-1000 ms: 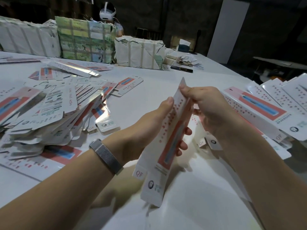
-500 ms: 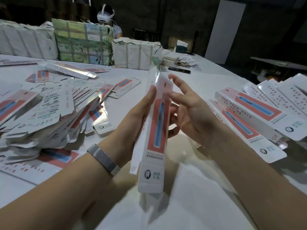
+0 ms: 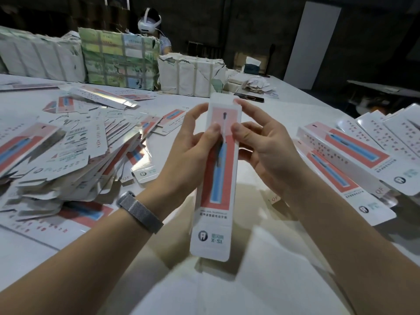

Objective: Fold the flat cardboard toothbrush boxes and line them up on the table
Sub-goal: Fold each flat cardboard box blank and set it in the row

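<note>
1. I am holding one toothbrush box (image 3: 217, 178) upright in the centre of the frame, above the white bench (image 3: 261, 280), its printed red-and-blue face toward me and its logo end pointing down.
2. My left hand (image 3: 188, 153) is gripping the box's left edge, thumb pressing on the front face and fingers curling behind; a metal mesh wristband (image 3: 139, 211) is sitting on that wrist.
3. My right hand (image 3: 266, 146) is pinching the box's upper right edge, thumb on the front and forefinger reaching to the top corner.
4. Folded boxes (image 3: 354, 164) are lying side by side at the right of the frame.
5. A loose heap of flat boxes (image 3: 68, 155) is spreading over the left side.
6. Wrapped bundles (image 3: 118, 62) are standing along the far edge at upper left, with a person wearing a white headset (image 3: 148, 21) behind them.
</note>
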Demonstrator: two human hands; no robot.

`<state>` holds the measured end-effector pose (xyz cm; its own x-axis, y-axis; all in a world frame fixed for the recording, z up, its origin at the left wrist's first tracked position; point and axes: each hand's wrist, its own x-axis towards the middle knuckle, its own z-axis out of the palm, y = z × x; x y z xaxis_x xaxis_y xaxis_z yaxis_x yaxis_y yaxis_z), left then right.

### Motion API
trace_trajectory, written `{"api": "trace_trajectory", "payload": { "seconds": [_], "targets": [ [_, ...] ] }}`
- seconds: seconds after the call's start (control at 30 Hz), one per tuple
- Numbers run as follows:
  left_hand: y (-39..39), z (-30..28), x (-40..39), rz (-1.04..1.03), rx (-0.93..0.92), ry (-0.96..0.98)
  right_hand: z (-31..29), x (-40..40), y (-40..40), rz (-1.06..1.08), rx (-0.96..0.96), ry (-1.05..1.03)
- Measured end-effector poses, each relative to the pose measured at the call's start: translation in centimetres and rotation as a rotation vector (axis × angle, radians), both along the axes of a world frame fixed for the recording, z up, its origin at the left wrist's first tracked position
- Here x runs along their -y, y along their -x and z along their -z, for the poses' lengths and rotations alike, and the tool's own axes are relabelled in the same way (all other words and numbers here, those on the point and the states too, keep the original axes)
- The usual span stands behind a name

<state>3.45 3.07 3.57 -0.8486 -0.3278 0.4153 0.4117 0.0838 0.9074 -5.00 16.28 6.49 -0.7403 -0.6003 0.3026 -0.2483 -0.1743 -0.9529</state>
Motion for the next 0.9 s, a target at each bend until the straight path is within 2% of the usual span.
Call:
{"api": "trace_trajectory", "payload": {
  "seconds": [0.3, 0.47, 0.77, 0.9],
  "targets": [
    [-0.2, -0.1, 0.2, 0.027, -0.002, 0.016, 0.0, -0.4, 0.6, -0.078, -0.008, -0.033],
    [0.0, 0.4, -0.4, -0.003, -0.036, -0.043, 0.5, -0.2, 0.8, -0.092, -0.053, -0.053],
    [0.3, 1.1, -1.0, 0.057, 0.022, -0.067, 1.0, -0.1, 1.2, -0.035, -0.157, 0.093],
    [0.3, 1.5, -1.6, 0.050, 0.053, -0.027, 0.8, -0.2, 1.2, 0.007, -0.156, 0.095]
  ]
}}
